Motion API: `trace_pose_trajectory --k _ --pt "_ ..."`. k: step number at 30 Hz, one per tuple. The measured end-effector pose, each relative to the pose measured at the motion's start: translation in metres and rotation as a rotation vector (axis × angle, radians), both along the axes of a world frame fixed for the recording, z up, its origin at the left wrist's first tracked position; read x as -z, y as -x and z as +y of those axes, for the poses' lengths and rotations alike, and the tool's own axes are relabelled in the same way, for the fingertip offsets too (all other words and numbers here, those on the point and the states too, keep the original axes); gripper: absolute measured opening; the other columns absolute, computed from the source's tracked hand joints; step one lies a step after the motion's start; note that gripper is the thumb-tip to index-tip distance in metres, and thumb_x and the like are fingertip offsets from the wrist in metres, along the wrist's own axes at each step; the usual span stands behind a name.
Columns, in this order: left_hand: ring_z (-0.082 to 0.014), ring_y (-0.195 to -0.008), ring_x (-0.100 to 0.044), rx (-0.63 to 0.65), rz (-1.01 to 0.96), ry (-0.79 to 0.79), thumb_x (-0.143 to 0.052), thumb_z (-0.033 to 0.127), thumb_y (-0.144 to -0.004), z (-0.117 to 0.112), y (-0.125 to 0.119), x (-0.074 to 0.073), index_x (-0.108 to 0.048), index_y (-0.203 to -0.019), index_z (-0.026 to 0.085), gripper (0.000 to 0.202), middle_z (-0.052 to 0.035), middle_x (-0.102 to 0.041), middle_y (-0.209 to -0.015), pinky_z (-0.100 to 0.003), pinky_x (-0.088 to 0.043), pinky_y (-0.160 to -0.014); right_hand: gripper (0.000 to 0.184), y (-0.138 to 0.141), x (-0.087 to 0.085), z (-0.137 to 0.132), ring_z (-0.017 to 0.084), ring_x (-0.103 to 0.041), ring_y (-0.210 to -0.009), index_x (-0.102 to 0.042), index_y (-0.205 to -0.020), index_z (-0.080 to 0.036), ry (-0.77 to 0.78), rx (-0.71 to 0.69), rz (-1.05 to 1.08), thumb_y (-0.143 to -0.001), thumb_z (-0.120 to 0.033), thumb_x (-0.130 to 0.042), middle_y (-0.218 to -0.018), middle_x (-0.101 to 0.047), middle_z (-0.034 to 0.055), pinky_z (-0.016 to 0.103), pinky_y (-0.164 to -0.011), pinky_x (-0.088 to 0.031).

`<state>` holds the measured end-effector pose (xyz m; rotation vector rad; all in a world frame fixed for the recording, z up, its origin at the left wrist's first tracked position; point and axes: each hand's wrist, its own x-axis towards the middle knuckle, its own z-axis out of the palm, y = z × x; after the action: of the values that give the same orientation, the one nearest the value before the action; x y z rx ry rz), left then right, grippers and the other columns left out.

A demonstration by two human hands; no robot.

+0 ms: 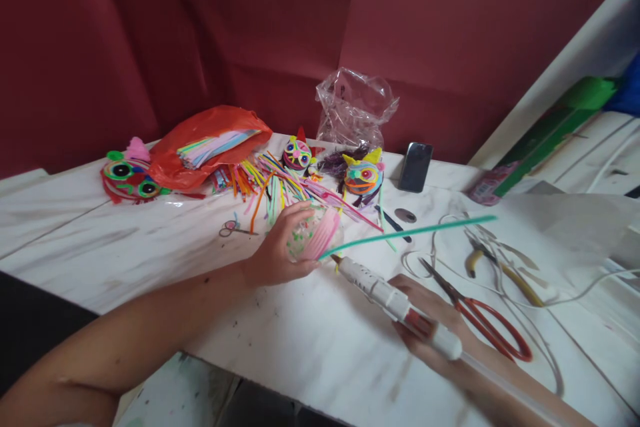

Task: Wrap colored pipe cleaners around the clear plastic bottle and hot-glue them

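Note:
My left hand (280,247) is wrapped round a clear rounded piece (320,233) with green specks and pink pipe cleaner strips on its face. From its lower edge a long green pipe cleaner (420,229) sticks out to the right. My right hand (425,313) grips a white hot glue gun (375,287), its glue stick trailing out of the back. The gun's nozzle tip is close to the spot where the green pipe cleaner meets the piece; whether they touch I cannot tell.
Scissors with orange handles (490,323), pliers (520,280) and a white cord (555,363) lie at right. Behind are a pipe cleaner pile (270,180), a red bag (200,127), finished colourful faces (364,177), a phone (416,167) and small scissors (235,229).

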<state>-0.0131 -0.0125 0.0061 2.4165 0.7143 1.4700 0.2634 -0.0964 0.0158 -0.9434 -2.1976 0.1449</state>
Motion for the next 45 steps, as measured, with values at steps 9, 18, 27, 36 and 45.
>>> trace_pose_trajectory --k 9,18,27,36,45 --pt "-0.0345 -0.134 -0.040 -0.015 0.007 0.022 -0.077 0.026 -0.067 -0.001 0.000 -0.001 -0.038 -0.135 0.027 0.079 -0.0147 -0.042 -0.140 -0.056 -0.033 -0.112 0.027 -0.003 0.008 0.007 0.018 -0.069 -0.071 -0.052 -0.090 -0.027 -0.072 -0.056 0.034 -0.072 -0.008 -0.046 -0.080 -0.067 0.0026 0.025 -0.057 -0.055" --pt "-0.0344 -0.134 -0.040 -0.010 0.013 0.005 -0.077 0.027 -0.068 0.000 0.001 -0.001 -0.038 -0.135 0.025 0.077 -0.0160 -0.042 -0.140 -0.055 -0.034 -0.111 0.031 -0.001 0.005 0.002 0.017 -0.069 -0.072 -0.051 -0.091 -0.027 -0.074 0.032 -0.019 -0.073 -0.003 -0.045 -0.082 -0.067 0.0014 0.025 -0.058 -0.055" --pt "-0.0347 -0.133 -0.041 -0.004 0.024 -0.031 -0.076 0.028 -0.069 0.000 0.000 0.000 -0.038 -0.135 0.025 0.077 -0.0163 -0.044 -0.139 -0.057 -0.036 -0.110 0.027 -0.003 -0.015 -0.004 0.018 -0.071 -0.079 -0.054 -0.096 -0.025 -0.043 0.005 -0.046 -0.077 -0.006 -0.049 -0.091 -0.070 0.0038 0.024 -0.066 -0.058" --pt "-0.0343 -0.133 -0.041 -0.007 0.018 -0.010 -0.075 0.027 -0.069 0.000 -0.001 0.003 -0.039 -0.134 0.023 0.074 -0.0171 -0.042 -0.139 -0.056 -0.036 -0.111 0.022 0.001 -0.011 -0.002 0.016 -0.068 -0.072 -0.051 -0.088 -0.024 -0.051 -0.119 0.071 -0.077 -0.005 -0.047 -0.081 -0.066 0.0026 0.022 -0.061 -0.055" --pt "-0.0342 -0.133 -0.042 -0.012 0.027 0.003 -0.075 0.027 -0.069 0.000 -0.001 0.003 -0.040 -0.133 0.023 0.074 -0.0168 -0.043 -0.139 -0.057 -0.036 -0.111 0.019 -0.003 -0.018 -0.006 0.020 -0.070 -0.078 -0.058 -0.090 -0.024 0.034 -0.012 0.021 -0.079 -0.010 -0.051 -0.088 -0.069 0.0047 0.025 -0.065 -0.058"
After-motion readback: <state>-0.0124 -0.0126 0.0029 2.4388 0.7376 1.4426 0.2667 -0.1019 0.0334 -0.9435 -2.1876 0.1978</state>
